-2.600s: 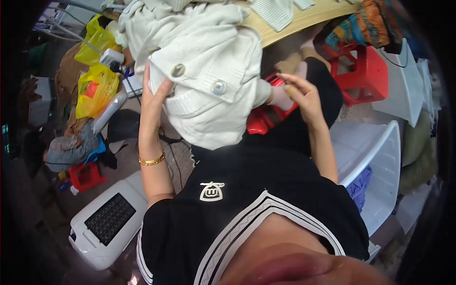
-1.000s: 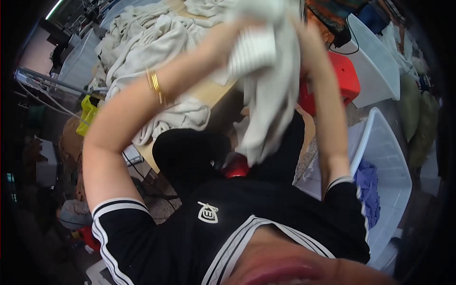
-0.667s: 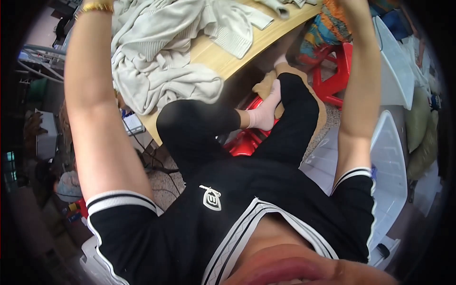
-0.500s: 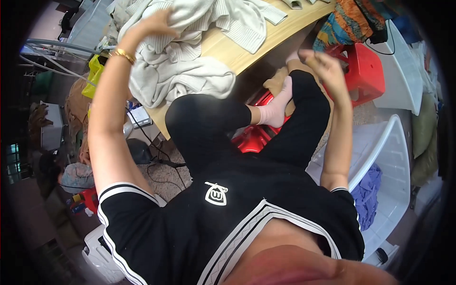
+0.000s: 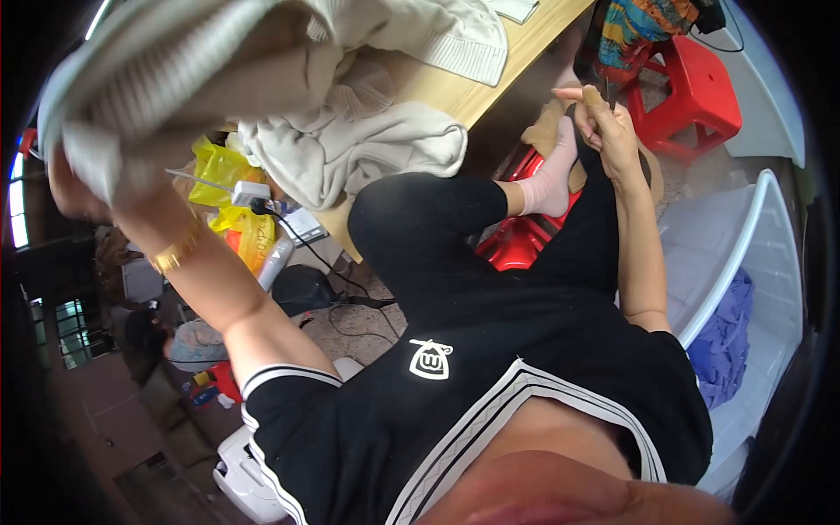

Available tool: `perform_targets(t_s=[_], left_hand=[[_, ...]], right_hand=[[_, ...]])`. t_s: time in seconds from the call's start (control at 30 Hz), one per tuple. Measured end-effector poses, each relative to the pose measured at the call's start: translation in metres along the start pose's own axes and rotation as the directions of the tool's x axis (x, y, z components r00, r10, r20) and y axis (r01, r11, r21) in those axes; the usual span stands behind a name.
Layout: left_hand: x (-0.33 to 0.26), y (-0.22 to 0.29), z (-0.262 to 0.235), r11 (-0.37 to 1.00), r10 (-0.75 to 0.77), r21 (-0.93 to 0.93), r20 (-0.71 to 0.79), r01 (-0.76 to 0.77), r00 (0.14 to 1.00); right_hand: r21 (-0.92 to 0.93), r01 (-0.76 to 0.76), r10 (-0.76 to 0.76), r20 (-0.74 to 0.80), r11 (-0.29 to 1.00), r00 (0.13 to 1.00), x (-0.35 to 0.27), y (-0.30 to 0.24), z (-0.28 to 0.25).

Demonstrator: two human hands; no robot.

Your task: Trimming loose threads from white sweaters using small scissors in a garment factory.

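My left hand [image 5: 77, 188], smeared by motion, is raised at the far left and grips the edge of a light grey knitted sweater [image 5: 219, 79]. Its ribbed fabric hangs in the air from there across to the table. More pale knitwear [image 5: 376, 144] lies bunched on the table's near edge, above my knee. Over my other leg, apart from the fabric, my right hand [image 5: 612, 140] is partly closed. One finger points left, and a tan cover wraps a fingertip. A slim dark thing [image 5: 611, 94] shows at the fingers; its kind I cannot make out.
The wooden table [image 5: 472, 101] slants across the top. A red stool [image 5: 700, 101] with patterned cloth stands at the right, above a clear plastic bin [image 5: 735, 254] holding purple fabric [image 5: 726, 341]. Cables, a white plug [image 5: 251, 192] and yellow bags [image 5: 219, 175] are at the left.
My left hand has swung left and toward me, lifting the sweater off the pile. My right hand has lowered slightly, its fingers now turned left. The whole view has shifted a little.
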State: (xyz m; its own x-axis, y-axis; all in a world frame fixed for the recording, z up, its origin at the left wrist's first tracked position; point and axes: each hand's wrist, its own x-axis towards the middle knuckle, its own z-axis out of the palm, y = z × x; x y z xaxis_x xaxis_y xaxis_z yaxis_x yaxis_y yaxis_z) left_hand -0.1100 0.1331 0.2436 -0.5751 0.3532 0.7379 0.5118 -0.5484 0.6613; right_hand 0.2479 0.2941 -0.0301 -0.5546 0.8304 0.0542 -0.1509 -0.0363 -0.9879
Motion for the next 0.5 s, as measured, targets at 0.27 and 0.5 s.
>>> perform_targets(t_s=[0.27, 0.5], left_hand=[[-0.100, -0.025, -0.040, 0.821, -0.539, 0.568, 0.804, 0.060, -0.251], [-0.049, -0.182, -0.075, 0.646, -0.488, 0.752, 0.542, -0.136, 0.684]], right_hand=[[0.040, -0.104, 0.099, 0.101, 0.994, 0.990, 0.003, 0.031, 0.051], [-0.009, -0.121, 0.121, 0.105, 0.993, 0.987, -0.011, 0.064, 0.046]])
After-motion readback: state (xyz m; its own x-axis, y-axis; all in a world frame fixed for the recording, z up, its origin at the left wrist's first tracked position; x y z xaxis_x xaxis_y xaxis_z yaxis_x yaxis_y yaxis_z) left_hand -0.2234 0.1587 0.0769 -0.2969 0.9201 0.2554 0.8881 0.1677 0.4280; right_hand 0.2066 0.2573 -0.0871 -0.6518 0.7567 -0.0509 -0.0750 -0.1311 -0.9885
